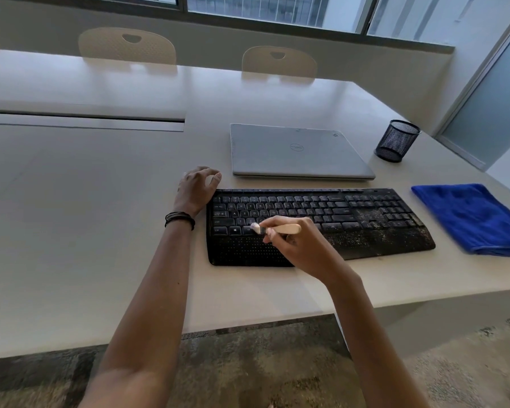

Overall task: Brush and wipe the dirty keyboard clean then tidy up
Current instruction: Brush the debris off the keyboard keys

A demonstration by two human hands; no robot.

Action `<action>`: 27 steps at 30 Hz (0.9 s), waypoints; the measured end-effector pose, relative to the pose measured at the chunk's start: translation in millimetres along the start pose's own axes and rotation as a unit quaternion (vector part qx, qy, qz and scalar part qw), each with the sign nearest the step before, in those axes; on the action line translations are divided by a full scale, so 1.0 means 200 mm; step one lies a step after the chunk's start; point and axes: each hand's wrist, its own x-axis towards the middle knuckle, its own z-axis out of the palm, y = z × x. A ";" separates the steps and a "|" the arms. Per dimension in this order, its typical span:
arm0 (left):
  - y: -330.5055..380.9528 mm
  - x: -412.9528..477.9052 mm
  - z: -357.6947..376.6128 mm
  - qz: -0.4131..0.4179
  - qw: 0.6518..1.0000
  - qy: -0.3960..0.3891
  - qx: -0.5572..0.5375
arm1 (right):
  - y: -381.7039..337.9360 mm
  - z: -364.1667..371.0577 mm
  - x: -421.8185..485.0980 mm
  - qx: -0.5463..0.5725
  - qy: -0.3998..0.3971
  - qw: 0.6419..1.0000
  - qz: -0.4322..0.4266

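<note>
Fingers (278, 221) of right hand (298, 245) grip one brush (287, 229) on one keyboard (365, 214); left hand (196, 188) relaxed.

Matt black plastic keyboard (315, 222) dusted with pale grit, fluffy blue cloth (471, 217), wire-mesh cup (397, 144), smooth table (86, 201).

We are seeing broad tabletop (86, 201) stretching left of the keyboard (365, 219); a closed laptop (295, 151) is blocking behind, blue cloth (471, 219) and mesh cup (396, 141) crowding right.
</note>
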 end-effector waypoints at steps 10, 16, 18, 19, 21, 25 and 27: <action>0.02 0.00 0.00 -0.010 1.000 0.002 0.005 | -0.04 0.06 0.06 0.020 -0.027 0.999 -0.025; 0.02 -0.01 -0.01 -0.010 1.000 0.010 0.001 | -0.05 0.03 0.08 0.016 -0.026 0.999 -0.043; 0.02 -0.01 -0.01 -0.010 1.000 0.013 -0.001 | -0.04 0.04 0.09 0.008 -0.021 0.998 -0.050; 0.02 -0.01 -0.01 -0.009 1.000 0.015 -0.001 | -0.04 0.05 0.09 0.005 -0.030 0.998 -0.048; 0.03 -0.02 -0.01 -0.007 1.000 0.019 0.000 | -0.03 0.04 0.08 0.005 -0.054 0.998 -0.039; 0.03 -0.02 -0.02 -0.006 1.000 0.020 0.005 | -0.03 0.00 0.07 0.027 -0.072 0.996 -0.054; 0.02 -0.01 -0.01 -0.006 1.000 0.019 0.009 | -0.04 0.02 0.07 0.053 -0.052 0.994 -0.075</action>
